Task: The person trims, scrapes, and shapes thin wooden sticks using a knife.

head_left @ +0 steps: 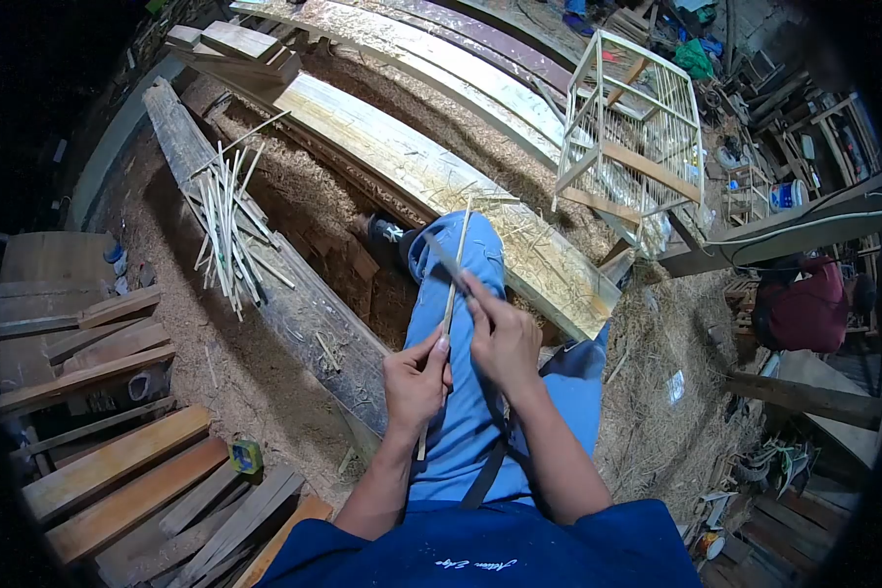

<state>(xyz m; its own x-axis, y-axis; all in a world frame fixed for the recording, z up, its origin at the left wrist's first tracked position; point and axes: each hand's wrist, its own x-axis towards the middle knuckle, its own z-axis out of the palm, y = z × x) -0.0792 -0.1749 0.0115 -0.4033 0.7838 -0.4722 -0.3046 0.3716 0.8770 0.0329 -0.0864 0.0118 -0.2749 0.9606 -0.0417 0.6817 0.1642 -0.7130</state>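
Observation:
A thin wooden strip (464, 225) lies lengthwise over my blue-trousered leg. My left hand (419, 382) pinches it near its middle, the thumb pressed along it. In my closed right hand (505, 343) is a knife (443, 254), its grey blade slightly smeared and crossing the strip beyond my left fingers. The fist hides its handle. To the left, a loose bundle of slim pale sticks (227, 230) rests on a weathered plank (309, 304). A few shavings lie on that plank too.
A pale board (402, 147) strewn with shavings runs beyond my knee. At upper right stands a slatted wooden cage (647, 167). Stacked wood pieces (118, 461) and a yellow tape measure (246, 457) are at lower left. Sawdust and straw-like shavings cover the ground.

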